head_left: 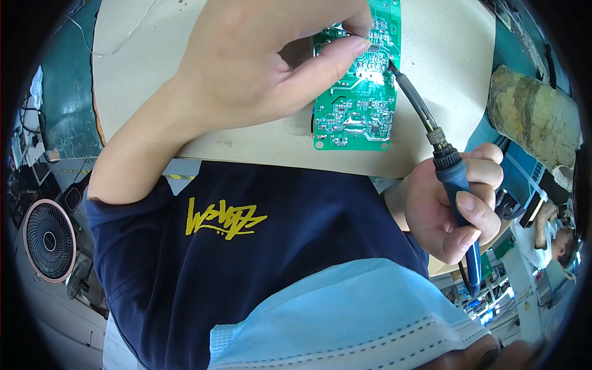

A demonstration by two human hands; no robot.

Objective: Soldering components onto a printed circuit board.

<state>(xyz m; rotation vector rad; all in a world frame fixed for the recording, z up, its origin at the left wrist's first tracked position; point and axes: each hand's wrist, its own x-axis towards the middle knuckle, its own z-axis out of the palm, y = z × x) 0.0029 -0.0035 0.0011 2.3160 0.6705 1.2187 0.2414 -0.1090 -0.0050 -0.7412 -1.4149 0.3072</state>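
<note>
A green circuit board (354,114) lies on a pale sheet, its face crowded with small soldered parts. My left hand (265,61) reaches over its upper left, thumb and forefinger pinched together just above the parts. Whatever is in that pinch, if anything, is too small to make out. In my right hand (453,209) is a soldering iron (455,176) with a blue handle, held at a slant. Its dark tip meets the board near the right edge, close to my left fingertips. Part of the board's upper left is hidden behind my left hand.
The pale sheet (154,37) covers a green work surface (71,117). A thin wire (117,53) curls at the upper left. To the right lies a stained, roll-shaped thing (533,117). A round fan (50,240) stands at left; another person (542,237) sits at far right.
</note>
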